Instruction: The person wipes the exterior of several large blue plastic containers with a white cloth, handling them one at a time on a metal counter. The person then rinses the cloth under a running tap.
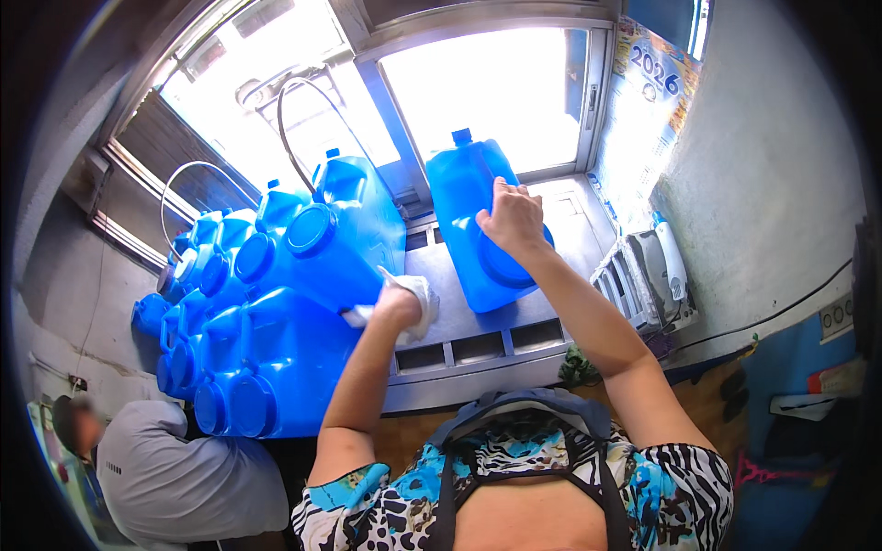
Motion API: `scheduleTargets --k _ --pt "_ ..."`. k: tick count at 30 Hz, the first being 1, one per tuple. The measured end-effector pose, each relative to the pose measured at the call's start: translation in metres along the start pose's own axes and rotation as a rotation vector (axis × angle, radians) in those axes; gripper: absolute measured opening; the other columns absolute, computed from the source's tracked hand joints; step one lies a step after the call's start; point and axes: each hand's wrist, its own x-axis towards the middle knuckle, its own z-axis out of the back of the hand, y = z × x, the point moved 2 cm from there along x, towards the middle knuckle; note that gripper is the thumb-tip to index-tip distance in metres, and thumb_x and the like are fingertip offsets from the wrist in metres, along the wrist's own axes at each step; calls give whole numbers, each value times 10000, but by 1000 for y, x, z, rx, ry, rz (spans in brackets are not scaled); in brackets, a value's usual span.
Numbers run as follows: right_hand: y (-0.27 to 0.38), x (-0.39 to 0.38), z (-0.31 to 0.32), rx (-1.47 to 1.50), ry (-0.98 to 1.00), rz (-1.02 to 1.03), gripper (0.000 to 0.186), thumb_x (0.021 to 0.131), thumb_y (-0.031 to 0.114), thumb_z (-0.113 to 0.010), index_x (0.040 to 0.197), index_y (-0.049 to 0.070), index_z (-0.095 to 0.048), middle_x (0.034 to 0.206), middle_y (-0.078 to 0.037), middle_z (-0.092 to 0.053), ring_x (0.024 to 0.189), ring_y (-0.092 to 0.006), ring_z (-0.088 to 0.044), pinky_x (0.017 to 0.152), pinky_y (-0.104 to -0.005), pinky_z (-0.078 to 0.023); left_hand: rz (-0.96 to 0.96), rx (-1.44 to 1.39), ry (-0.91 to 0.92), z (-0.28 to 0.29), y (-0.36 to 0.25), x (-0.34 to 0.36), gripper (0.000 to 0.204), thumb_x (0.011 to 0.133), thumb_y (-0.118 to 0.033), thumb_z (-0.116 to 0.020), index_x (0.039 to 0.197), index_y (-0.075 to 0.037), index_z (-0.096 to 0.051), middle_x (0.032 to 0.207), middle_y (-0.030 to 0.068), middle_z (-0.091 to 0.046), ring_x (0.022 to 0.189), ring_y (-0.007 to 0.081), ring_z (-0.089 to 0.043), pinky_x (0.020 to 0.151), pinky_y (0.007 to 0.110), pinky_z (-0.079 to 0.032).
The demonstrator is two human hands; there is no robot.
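Note:
My left hand point(397, 308) holds a crumpled white cloth point(418, 298) at the lower corner of an upright-capped blue water jug point(354, 230). My right hand point(510, 216) grips the handle area of a separate blue jug point(464, 253), which has a small cap on top and a large round lid partly hidden behind my hand and wrist. This jug is on a metal counter point(570, 220) with square openings along its front. Whether the cloth touches the left jug is hard to tell.
Several more blue jugs point(294, 367) crowd the left, with hoses point(197, 165) above. Windows point(482, 101) are behind. A white slotted appliance point(634, 285) and a wall poster are at right. A person in grey point(193, 477) is at lower left.

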Motion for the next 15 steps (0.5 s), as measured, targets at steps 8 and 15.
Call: scheduleTargets --k 8,15 --pt "14 28 -12 47 93 -39 274 853 218 -660 1022 3 -641 946 -217 -735 954 -365 -723 858 -479 -572 146 -70 -735 98 66 -50 276 852 -240 -608 1024 -87 -760 1083 187 -731 1060 347 -691 941 436 -524" --pt "-7 18 -13 435 201 9 285 877 230 -650 1017 -14 -693 1010 -196 -743 977 -317 -721 870 -415 -560 13 99 -802 207 27 -11 222 856 -257 -707 1043 -151 -766 1034 84 -747 1044 278 -691 952 388 -525"
